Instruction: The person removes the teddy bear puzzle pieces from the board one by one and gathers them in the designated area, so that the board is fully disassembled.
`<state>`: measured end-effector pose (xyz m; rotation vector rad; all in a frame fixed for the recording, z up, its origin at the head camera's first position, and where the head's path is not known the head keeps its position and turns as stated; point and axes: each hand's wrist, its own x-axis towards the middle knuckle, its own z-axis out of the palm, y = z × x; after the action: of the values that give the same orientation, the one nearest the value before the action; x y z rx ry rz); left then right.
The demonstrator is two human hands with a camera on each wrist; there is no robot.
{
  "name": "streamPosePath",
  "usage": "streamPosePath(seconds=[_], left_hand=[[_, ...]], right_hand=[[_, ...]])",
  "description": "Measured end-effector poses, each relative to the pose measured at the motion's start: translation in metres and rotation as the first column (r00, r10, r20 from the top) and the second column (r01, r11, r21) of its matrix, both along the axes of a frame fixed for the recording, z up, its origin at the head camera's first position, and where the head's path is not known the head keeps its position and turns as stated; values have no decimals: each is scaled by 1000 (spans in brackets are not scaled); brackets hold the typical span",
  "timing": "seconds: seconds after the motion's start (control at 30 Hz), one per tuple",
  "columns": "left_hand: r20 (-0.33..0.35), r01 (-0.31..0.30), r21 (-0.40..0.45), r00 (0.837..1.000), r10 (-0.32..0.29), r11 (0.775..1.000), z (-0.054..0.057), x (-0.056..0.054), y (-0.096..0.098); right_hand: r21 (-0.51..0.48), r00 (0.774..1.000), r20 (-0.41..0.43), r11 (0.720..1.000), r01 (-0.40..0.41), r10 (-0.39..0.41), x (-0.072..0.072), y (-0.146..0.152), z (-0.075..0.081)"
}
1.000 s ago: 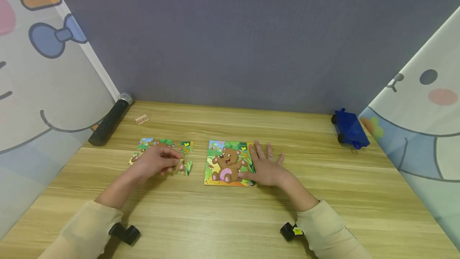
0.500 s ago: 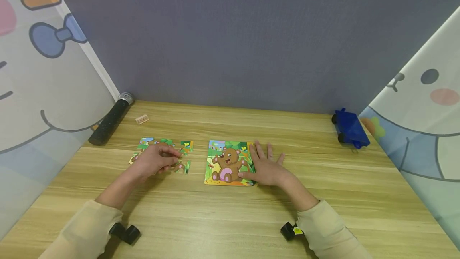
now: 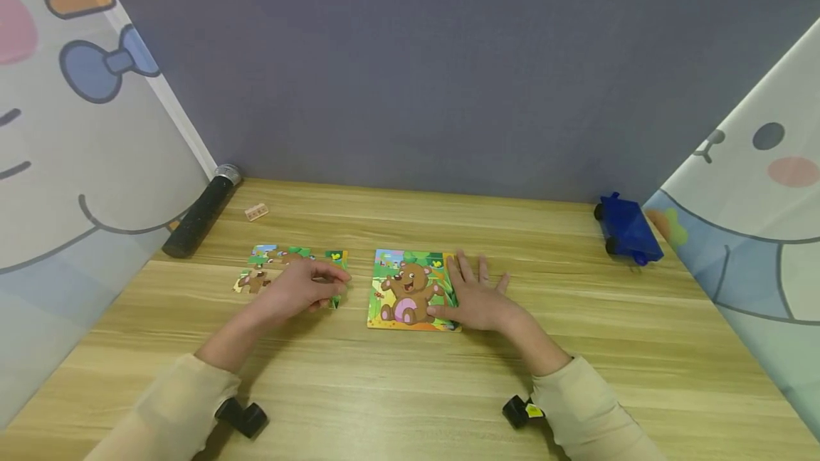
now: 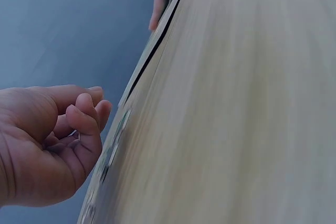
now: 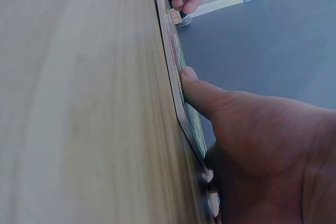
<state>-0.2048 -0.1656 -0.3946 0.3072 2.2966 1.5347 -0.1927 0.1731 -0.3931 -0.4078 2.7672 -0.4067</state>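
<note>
A square puzzle board [image 3: 406, 297] with a smiling brown bear lies on the table. My right hand [image 3: 479, 302] rests at its right side, fingers spread and thumb over the picture; the right wrist view shows the thumb [image 5: 189, 73] on its face. To the left lie loose jigsaw pieces [image 3: 256, 280] with similar bear and grass artwork. Just above their right part is my left hand [image 3: 297, 289], covering some of them. In the left wrist view my left hand [image 4: 58, 140] has loosely curled fingers, with nothing visible between thumb and fingertips.
A black microphone [image 3: 203, 213] lies at the table's left edge, with a small pinkish block [image 3: 256, 212] beside it. At the far right stands a blue toy cart [image 3: 629, 231]. A grey partition [image 3: 410, 77] rises behind the wooden table [image 3: 384, 383].
My left hand first pinched a jigsaw piece and drew it slightly left among the others; now it has moved right, over the pieces' right end. My right hand has stayed on the board.
</note>
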Motion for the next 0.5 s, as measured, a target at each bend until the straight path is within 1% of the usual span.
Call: streamPosePath(seconds=[0.2,0.4,0.5], left_hand=[[-22,18,6,1000,-18,1000,-2,2,18],[-9,63,20,998,-63,998,-3,3,31],[2,74,14,997,-74,997,-2,3,38]], right_hand=[[-3,1000,-5,1000,-4,4,0,0,-1],[4,1000,-4,1000,-6,6,-1,1,-3],[10,1000,-4,1000,-4,4,-2,1,-3]])
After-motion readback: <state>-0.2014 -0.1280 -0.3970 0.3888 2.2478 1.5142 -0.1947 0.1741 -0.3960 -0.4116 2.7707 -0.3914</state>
